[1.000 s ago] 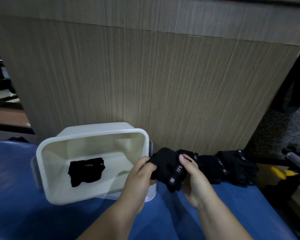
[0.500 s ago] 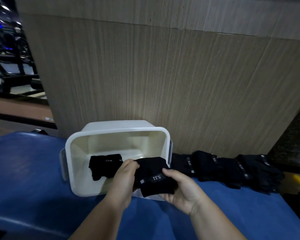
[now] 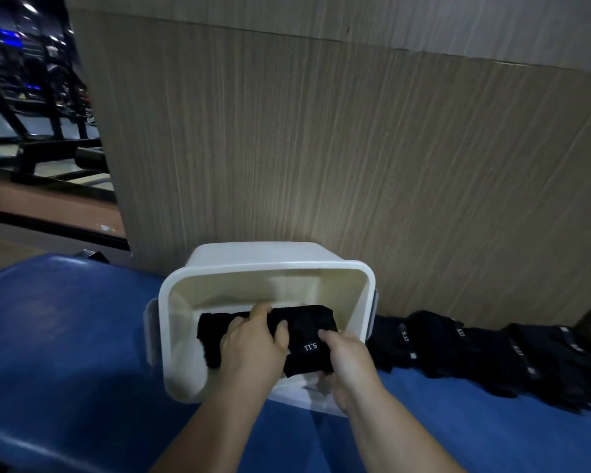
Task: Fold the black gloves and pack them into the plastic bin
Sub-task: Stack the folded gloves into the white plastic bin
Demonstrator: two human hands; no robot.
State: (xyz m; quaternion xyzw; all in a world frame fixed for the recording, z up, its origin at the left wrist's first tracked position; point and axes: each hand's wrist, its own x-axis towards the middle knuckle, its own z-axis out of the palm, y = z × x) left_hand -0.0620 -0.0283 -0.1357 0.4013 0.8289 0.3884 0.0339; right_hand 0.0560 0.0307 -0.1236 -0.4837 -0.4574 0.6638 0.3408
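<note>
A white plastic bin [image 3: 181, 336] stands on the blue surface against a wood-grain panel. Inside it, both my hands hold a folded black glove [image 3: 307, 339] with white lettering. My left hand [image 3: 253, 346] grips its left edge, and my right hand [image 3: 345, 360] grips its right edge. Another folded black glove [image 3: 210, 336] lies in the bin just left of my left hand, partly hidden by it. A row of several loose black gloves [image 3: 475, 349] lies on the blue surface to the right of the bin.
The blue padded surface [image 3: 65, 336] stretches left and in front of the bin. The wood-grain panel [image 3: 321, 148] rises directly behind the bin. Dark metal equipment [image 3: 41, 107] stands at the far left, beyond the panel.
My two hands carried the folded glove leftward from the glove row and lowered it into the bin, beside the glove lying there. The view shifted so the bin sits more central.
</note>
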